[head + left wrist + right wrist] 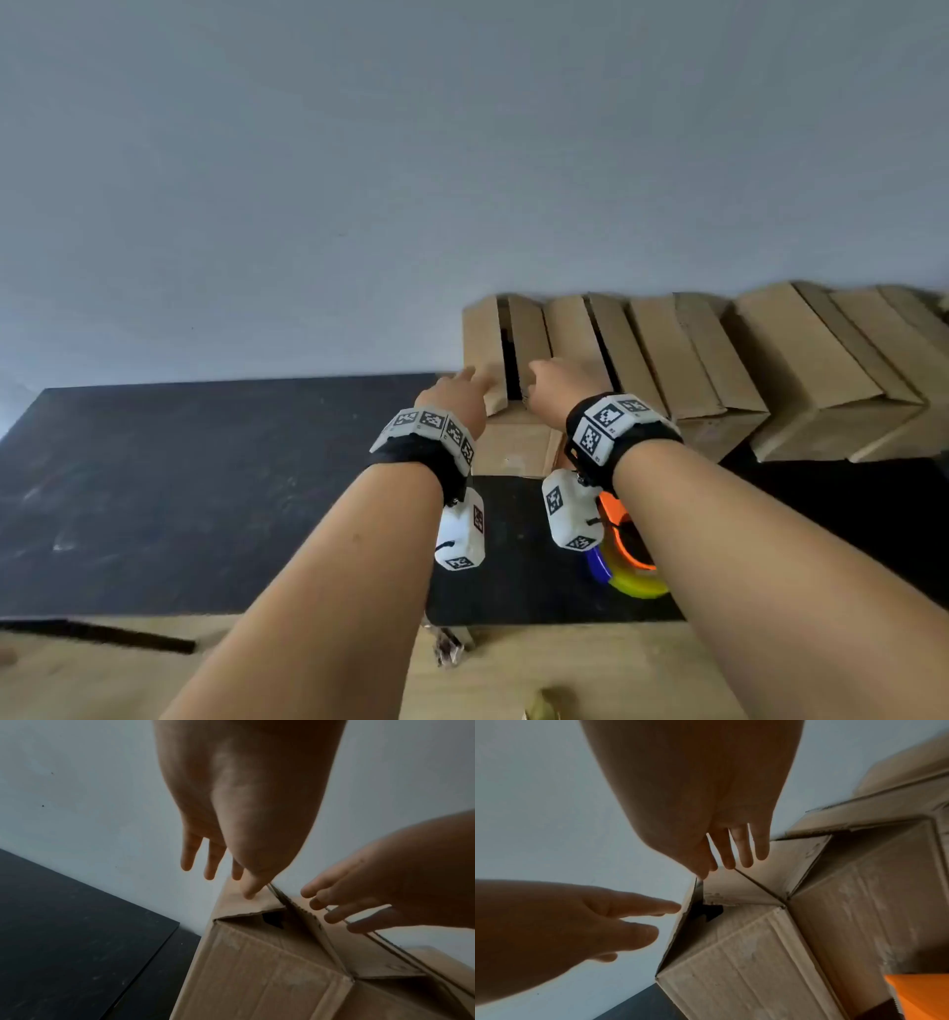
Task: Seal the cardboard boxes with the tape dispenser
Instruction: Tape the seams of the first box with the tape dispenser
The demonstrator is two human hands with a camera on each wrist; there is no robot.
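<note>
Neither grip holds anything: the left hand (pixel 458 395) has straight fingers, its thumb (pixel 250 886) pressing the left top flap (pixel 246 901) of the nearest cardboard box (pixel 513 447), while the right hand (pixel 557 388) reaches with loosely spread fingers (pixel 334 915) to the right flap's (pixel 770 880) edge. A dark gap separates the two flaps. Nearer the person, under the right wrist, the orange tape dispenser (pixel 624 534) lies on the black table (pixel 205 488), close to its front edge. Behind, more cardboard boxes (pixel 770 370) line the table's far edge to the right, against a plain grey wall (pixel 462 154).
</note>
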